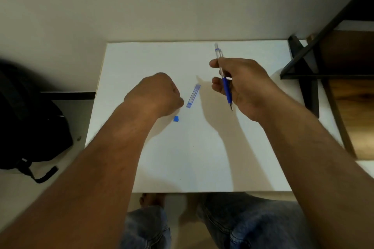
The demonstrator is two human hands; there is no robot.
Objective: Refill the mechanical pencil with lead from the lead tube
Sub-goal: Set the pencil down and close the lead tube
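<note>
My right hand (244, 87) holds the mechanical pencil (223, 76) above the white table (192, 157), its clear cap end pointing away and its blue grip and metal tip toward me. The blue lead tube (193, 96) lies flat on the table between my hands. A small blue cap (176, 118) lies on the table just below my left hand (157, 93). My left hand is curled into a loose fist beside the tube's near end; I cannot tell whether its fingertips pinch anything.
A black backpack (30, 119) sits on the floor to the left of the table. A dark metal and wood shelf frame (315, 60) stands at the right. My knees in jeans (242, 226) are below the table's front edge.
</note>
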